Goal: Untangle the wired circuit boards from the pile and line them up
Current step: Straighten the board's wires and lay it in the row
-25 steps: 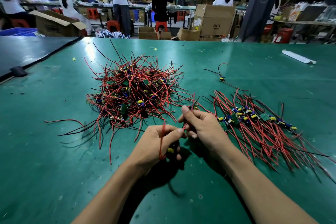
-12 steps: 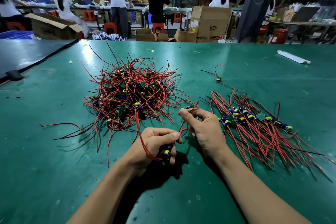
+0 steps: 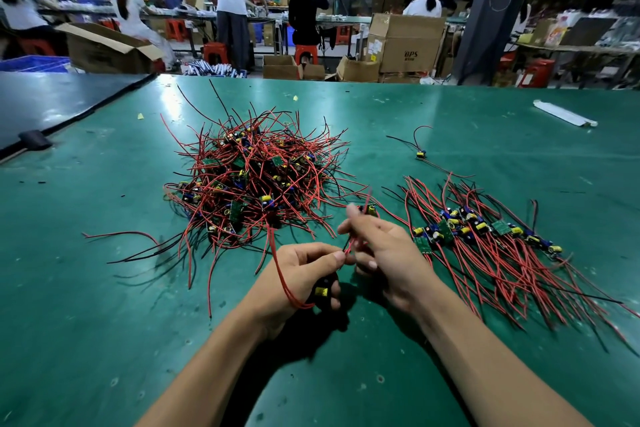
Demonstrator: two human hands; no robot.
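Circuit board (image 3: 321, 291) in left hand (image 3: 299, 276)

Left hand (image 3: 300, 274) curled closed, right hand (image 3: 391, 253) just beside it, fingers (image 3: 360, 224) pinching, forearms converging

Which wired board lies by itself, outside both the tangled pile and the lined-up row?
The lone board beyond the row, right of the pile; no other board lies beside it.
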